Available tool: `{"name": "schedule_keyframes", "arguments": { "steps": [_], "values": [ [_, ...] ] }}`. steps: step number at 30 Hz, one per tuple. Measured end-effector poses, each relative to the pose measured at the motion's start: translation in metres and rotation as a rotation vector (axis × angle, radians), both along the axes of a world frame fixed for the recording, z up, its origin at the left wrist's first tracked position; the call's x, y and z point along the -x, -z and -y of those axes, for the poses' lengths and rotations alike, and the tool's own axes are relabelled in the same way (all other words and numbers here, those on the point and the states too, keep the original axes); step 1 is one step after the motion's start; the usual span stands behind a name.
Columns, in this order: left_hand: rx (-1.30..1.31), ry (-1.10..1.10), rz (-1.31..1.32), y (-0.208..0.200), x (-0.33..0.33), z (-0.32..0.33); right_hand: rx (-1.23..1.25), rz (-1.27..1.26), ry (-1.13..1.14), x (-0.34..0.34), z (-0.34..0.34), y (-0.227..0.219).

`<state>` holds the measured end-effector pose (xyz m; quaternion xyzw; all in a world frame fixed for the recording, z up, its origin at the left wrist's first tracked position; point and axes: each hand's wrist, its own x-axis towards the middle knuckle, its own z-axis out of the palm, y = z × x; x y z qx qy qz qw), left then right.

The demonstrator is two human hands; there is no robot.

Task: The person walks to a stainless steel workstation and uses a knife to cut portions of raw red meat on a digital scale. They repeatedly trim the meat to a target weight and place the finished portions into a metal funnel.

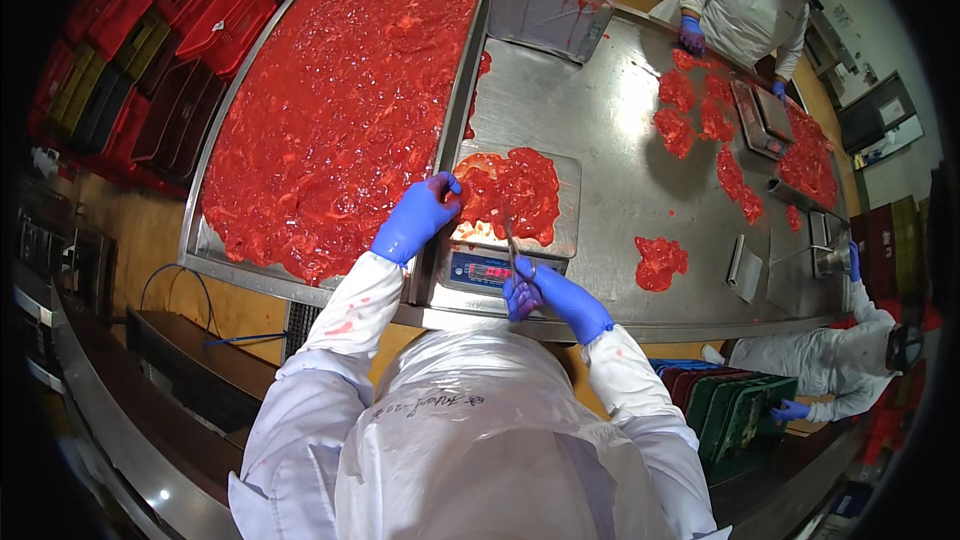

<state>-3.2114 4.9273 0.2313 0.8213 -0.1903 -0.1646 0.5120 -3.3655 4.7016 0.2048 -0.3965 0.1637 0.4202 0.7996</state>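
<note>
A pile of wet red marinated meat (533, 195) lies on a bench scale (568, 185) with a lit display, right in front of me. My left hand (418, 218), in a blue glove, is at the pile's left side, its fingers closed on the edge of the meat. My right hand (550, 295), also gloved in blue, grips slim metal scissors (511, 240) by the handles at the scale's front edge. Their blades point away from me to the meat; the tips are hard to make out.
Left of the scale stands a large steel tray (466, 70) full of red meat. A grey bin (550, 15) sits beyond the scale. On the steel table, a meat piece (660, 263) lies to the right. Two co-workers (750, 0) stand at the far right and right. Stacked crates (230, 25) fill the left.
</note>
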Motion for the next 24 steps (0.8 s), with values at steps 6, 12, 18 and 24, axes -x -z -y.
{"name": "schedule_keyframes", "arguments": {
  "steps": [6,12,18,24],
  "values": [
    [0.142,0.089,-0.086,-0.003,0.008,0.01,0.512,0.345,0.039,-0.023,-0.044,-0.01],
    [0.171,0.021,-0.164,0.018,-0.006,0.002,0.533,0.29,-0.003,-0.008,-0.038,0.017],
    [0.126,0.141,-0.164,0.031,-0.004,0.0,0.35,0.18,0.088,-0.04,-0.047,-0.014],
    [0.149,0.052,-0.233,0.029,-0.017,-0.01,0.534,0.253,0.075,-0.019,-0.044,-0.008]
  ]
}}
